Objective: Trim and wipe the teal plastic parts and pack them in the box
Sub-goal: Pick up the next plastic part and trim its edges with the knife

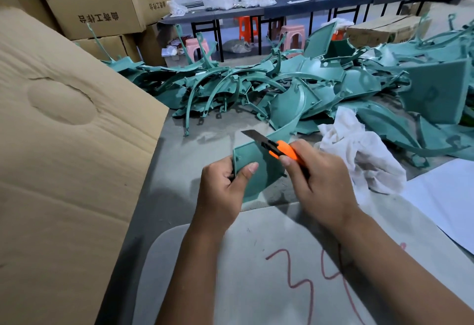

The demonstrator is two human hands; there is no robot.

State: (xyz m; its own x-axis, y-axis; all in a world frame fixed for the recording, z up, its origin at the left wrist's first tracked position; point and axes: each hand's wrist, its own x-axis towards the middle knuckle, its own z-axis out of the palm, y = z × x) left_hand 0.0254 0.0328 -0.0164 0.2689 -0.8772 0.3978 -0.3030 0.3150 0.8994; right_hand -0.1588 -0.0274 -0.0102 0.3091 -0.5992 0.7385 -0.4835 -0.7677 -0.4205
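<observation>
Leftmost, the box (64, 145) flap overhangs the tabletop's (179, 124) left edge. Beside it, the left hand (220, 191) pinches a part (259, 170) by its corner; right hand (320, 183) grips the knife (279, 150). Thin and light, it likely flexes, so hold near the cut.

Left hand (222, 187) grips teal part (259, 168) at its left edge, thumb on face. Right hand (320, 178) holds orange utility knife (278, 150), blade extended toward 10 o'clock along part's top edge. White cloth (359, 152) at 3 o'clock on surface (179, 160). Pile of teal parts (295, 88) at 12 o'clock. Cardboard flap (64, 132) at 9 o'clock.
</observation>
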